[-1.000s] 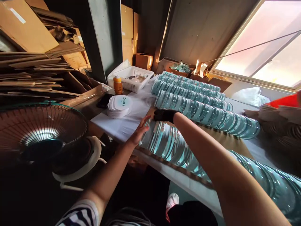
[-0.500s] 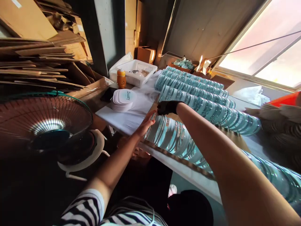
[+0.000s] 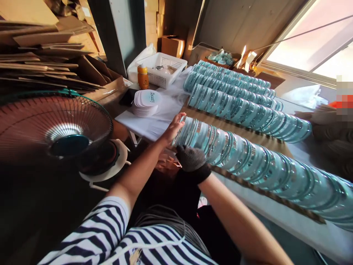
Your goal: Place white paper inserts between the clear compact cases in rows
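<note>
The bare left hand (image 3: 173,129) lies flat and open against the end of the nearest row of pale blue-green glass discs (image 3: 248,162). The black-gloved right hand (image 3: 190,159) cups that row's underside, its fingers hidden. The row runs toward the lower right and is cut off there.

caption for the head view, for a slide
Bare left hand and gloved right hand at the end of a row of glass discs beside a fan.
</note>
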`<state>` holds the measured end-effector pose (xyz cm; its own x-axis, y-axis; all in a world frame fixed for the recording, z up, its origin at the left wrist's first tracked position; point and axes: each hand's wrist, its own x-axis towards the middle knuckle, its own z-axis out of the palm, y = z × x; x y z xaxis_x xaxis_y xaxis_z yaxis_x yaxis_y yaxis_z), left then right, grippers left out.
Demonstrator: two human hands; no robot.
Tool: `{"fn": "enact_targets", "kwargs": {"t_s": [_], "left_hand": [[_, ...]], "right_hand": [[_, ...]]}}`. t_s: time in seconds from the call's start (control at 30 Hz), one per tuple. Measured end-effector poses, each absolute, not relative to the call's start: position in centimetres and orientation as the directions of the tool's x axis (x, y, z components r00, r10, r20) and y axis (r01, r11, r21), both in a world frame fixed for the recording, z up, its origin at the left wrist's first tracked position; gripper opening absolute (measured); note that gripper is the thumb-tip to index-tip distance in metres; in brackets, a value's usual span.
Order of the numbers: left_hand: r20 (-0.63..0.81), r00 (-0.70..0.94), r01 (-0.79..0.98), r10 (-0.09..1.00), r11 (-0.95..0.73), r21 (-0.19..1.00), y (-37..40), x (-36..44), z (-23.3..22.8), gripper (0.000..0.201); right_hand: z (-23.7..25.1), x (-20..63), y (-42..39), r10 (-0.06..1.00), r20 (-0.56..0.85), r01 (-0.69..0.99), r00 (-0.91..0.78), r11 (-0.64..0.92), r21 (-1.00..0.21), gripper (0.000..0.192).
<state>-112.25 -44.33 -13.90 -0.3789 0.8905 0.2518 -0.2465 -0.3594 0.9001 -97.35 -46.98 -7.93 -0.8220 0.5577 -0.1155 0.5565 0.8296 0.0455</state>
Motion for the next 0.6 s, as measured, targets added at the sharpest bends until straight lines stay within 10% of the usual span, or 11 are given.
{"fn": "enact_targets", "kwargs": {"t_s": [0.23, 0.4, 0.6], "left_hand": [[0.444, -0.350, 0.291, 0.825, -0.355, 0.888, -45.9, -113.1, -11.4, 0.043], [0.578, -0.102, 0.729, 0.810, -0.334, 0.597, -47.3, -112.0, -9.0, 0.046], [0.578, 0.011, 0.852, 0.816, -0.310, 0.422, -46.5, -111.1, -9.3, 0.041]], "right_hand": [[-9.2, -95.7, -48.2, 0.559, -0.215, 0.578, -0.801, 0.816, -0.030, 0.036], [-0.7, -94.9, -39.2, 0.705, 0.095, 0.712, -0.702, 0.699, 0.073, 0.038], [2.7, -99.3, -31.5, 0.534, -0.432, 0.628, -0.727, 0.771, -0.104, 0.018]]}}
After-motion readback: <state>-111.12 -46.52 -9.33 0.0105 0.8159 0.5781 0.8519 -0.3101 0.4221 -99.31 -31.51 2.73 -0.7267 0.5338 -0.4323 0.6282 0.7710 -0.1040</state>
